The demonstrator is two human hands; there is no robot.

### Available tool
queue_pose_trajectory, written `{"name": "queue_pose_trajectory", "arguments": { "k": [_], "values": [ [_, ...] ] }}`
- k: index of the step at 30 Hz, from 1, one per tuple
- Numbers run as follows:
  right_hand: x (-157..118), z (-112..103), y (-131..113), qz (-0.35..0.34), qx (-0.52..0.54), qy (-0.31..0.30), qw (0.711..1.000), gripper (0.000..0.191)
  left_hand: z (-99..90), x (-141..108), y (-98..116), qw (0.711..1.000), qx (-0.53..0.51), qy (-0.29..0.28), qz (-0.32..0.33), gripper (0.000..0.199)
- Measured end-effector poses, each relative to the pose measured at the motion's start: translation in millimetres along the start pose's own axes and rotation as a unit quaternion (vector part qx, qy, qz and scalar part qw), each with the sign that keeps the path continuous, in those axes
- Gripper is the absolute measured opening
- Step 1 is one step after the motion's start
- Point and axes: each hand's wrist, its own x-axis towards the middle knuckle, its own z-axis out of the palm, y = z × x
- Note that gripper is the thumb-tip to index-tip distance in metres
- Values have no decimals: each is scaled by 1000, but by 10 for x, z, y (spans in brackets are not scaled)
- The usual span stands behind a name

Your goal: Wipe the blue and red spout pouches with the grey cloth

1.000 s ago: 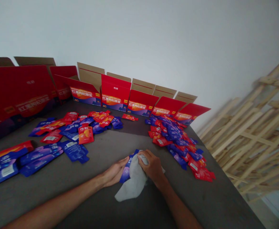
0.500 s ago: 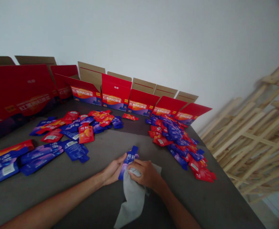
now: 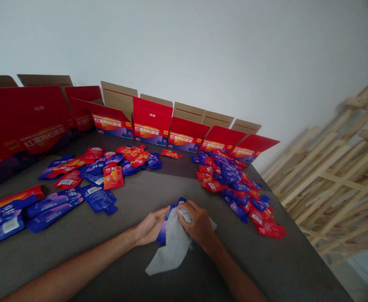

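Two hands (image 3: 152,227) (image 3: 199,223), cloth (image 3: 175,241), pouch (image 3: 162,235) partly covered

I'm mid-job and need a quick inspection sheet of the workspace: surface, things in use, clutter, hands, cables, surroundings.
Surface: dark table, its right edge in view; no spill can be made out.
Things in use: blue pouch, partly covered by a grey cloth.
Clutter: mixed red and blue pouches, a spread on the left and a heap on the right.
Hands: left hand holds the pouch; right hand has the cloth in its fingers, against the pouch's face.
Cables: nothing seen.
Surroundings: red printed boxes with raised flaps along the far side; pale wall behind; wooden frames beyond the right edge.
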Motion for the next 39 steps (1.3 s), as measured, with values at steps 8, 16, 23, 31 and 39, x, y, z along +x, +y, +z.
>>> {"name": "queue_pose_trajectory", "arguments": {
  "k": [8,16,23,31,39],
  "values": [
    [-72,106,-127,-101,-24,-100,990,20,-99,42,-12,1000,-23,-10,6,35],
    [-48,65,-112,-36,-24,-30,999,15,-115,57,-61,999,3,-24,22,36],
    [-15,18,-71,-17,-1,20,1000,13,-73,37,-60,999,13,-30,17,36],
    [-46,64,-133,-128,-25,-109,985,20,-117,32,-59,1000,10,-1,-1,39],
    [-9,90,-58,-28,-39,-8,999,14,-89,62,-63,999,18,14,28,37]
  ]
}}
